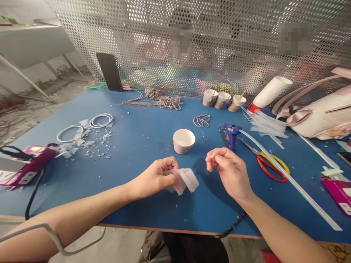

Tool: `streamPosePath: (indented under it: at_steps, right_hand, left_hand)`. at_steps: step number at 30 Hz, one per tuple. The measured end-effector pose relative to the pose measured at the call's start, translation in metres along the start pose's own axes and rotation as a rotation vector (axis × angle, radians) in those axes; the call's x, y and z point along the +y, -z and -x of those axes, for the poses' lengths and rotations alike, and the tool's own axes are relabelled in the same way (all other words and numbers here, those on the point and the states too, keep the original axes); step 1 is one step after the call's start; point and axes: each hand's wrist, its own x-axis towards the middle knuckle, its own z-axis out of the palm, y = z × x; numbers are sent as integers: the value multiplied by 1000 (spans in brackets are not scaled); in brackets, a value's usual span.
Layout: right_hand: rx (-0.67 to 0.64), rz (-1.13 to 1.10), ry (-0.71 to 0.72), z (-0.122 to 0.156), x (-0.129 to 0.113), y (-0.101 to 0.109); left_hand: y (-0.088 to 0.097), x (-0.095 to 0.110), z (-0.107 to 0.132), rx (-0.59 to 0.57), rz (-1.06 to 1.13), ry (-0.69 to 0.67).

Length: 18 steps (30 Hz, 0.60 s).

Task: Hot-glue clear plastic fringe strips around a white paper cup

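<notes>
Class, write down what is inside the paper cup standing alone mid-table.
The paper cup shows only its bare white inner wall; its near side covers the bottom.

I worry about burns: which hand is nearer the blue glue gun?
Right. The right hand sits just in front of the glue gun; the left hand, holding a white stack, is farther off to its left.

small white pleated paper stack (186, 180), fanned open and tilted, just above the blue table's near edge
</notes>
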Motion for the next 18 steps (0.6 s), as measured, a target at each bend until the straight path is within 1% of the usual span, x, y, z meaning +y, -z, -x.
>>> streamPosePath:
  at_steps: [3, 5, 7, 10, 14, 18]
  right_hand:
    - [-208, 189, -31, 13, 4, -12]
    - [-283, 265, -86, 18, 9, -20]
    - [-283, 307, -179, 17, 13, -23]
    - [-237, 315, -293, 7, 13, -15]
    - [-190, 152, -338, -10, 6, 1]
    - [-154, 71, -379, -18, 3, 8]
  left_hand:
    - [-7, -2, 1, 9, -29, 10]
    - [-9, -1, 1, 0, -63, -3]
    - [-8, 0, 0, -4, -79, 11]
    - [-1, 5, -4, 35, -54, 43]
    - [13, 9, -10, 92, 18, 59]
    - [24, 12, -15, 58, 51, 116]
